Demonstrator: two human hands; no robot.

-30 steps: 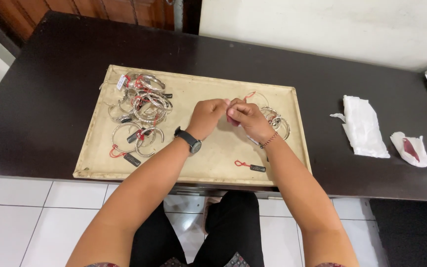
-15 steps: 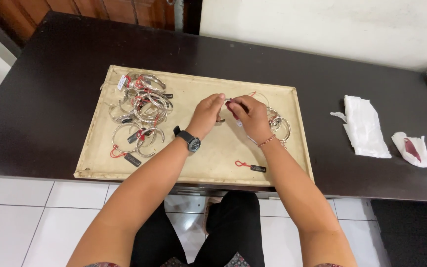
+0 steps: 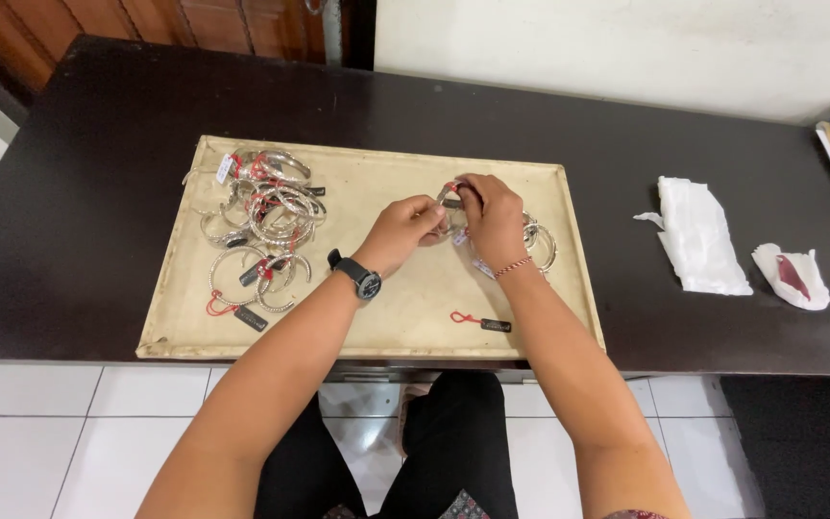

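Both hands had edged slightly up the tray (image 3: pixel 194 332) since the earlier frames, staying pinched together. The left hand (image 3: pixel 403 231) and right hand (image 3: pixel 492 219) each gripped a small silver bracelet (image 3: pixel 451 199) between fingertips, held just above the tray's middle (a few more bangles (image 3: pixel 540 240) lay right beside the right wrist). A heap of silver bracelets (image 3: pixel 261 216) sat at the tray's left end, and a loose red-corded tag (image 3: pixel 482 322) lay near its front edge on the dark table (image 3: pixel 69 221).
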